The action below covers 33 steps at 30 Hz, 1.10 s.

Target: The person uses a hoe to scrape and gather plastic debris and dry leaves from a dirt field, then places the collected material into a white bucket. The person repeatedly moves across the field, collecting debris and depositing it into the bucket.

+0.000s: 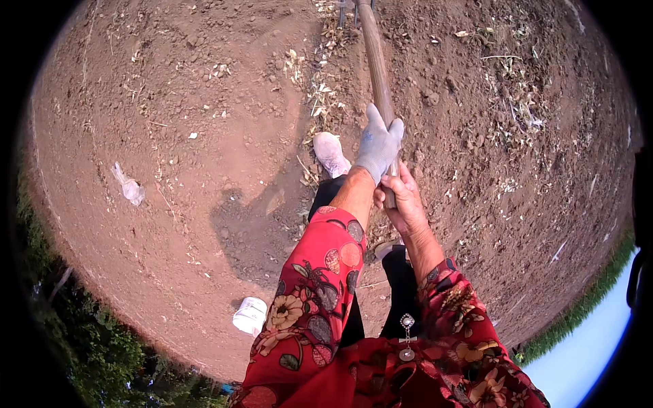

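Observation:
A long wooden handle (376,61) runs away from me towards the top edge of the view. Dark metal tines (342,15) show at its far end, partly cut off by the frame, so the full tool head is hidden. My left hand (380,143), in a pale grey work glove, wraps around the lower handle. Just behind it, my bare right hand (405,196) grips the butt end. Dry leaf litter (321,97) lies in a strip on the brown soil (245,92) beside the handle.
My pale shoe (329,150) stands left of the handle, the other partly hidden under my arms. A white bucket (250,314) sits at lower left. Crumpled clear plastic (128,186) lies farther left. More dry plant debris (518,102) is scattered to the right.

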### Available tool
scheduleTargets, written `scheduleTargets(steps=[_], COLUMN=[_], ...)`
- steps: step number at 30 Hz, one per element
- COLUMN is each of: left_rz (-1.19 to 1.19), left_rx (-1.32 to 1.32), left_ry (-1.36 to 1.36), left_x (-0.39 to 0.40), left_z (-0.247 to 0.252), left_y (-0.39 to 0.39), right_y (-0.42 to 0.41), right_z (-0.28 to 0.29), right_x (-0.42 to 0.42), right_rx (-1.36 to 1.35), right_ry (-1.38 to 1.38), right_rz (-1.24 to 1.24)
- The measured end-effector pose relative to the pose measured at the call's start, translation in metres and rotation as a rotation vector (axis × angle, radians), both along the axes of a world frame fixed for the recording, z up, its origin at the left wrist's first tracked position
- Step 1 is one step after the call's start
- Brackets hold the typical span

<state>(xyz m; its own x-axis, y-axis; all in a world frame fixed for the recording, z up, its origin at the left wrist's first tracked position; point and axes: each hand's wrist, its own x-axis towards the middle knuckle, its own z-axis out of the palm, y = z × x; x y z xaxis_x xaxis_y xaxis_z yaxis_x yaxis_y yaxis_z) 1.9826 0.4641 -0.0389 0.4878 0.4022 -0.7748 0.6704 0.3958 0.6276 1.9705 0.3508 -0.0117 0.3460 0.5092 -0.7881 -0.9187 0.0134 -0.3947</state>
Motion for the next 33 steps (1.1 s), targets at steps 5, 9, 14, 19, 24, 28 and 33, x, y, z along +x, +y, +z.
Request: scheduleTargets(steps=[5,9,14,19,24,28,33], left_rz=[-0.249,0.078,0.2,0.127,0.146,0.286,0.306], left_rx=[-0.101,-0.454,-0.363,-0.296,-0.159,0.054,-0.12], left_ry=[0.164,0.178,0.246,0.3,0.135,-0.197,-0.195], left_x=[-0.108,-0.155,-0.13,-0.101,-0.007,0.148,0.312], left_z=[-0.032,0.021,0.08,0.077,0.047,-0.001,-0.013], left_y=[0.001,-0.004,-0.012,-0.033,0.042,0.137,0.278], right_y=[0.02,0.012,0.069,0.09,0.181,0.29,0.391], right_z=[0.034,0.01,-0.081,-0.067,-0.079,-0.095,-0.08], right_x=[-0.082,-0.089,-0.016,0.019,0.129,0.292,0.432], right_rx=[-0.224,-0.407,-0.533,-0.646,-0.458,-0.245,-0.2], right_ry=[0.49,0.268,0.128,0.025,-0.131,-0.439,-0.813], right_rz=[-0.099,0.308,0.349,0.448,0.319,0.336,0.567])
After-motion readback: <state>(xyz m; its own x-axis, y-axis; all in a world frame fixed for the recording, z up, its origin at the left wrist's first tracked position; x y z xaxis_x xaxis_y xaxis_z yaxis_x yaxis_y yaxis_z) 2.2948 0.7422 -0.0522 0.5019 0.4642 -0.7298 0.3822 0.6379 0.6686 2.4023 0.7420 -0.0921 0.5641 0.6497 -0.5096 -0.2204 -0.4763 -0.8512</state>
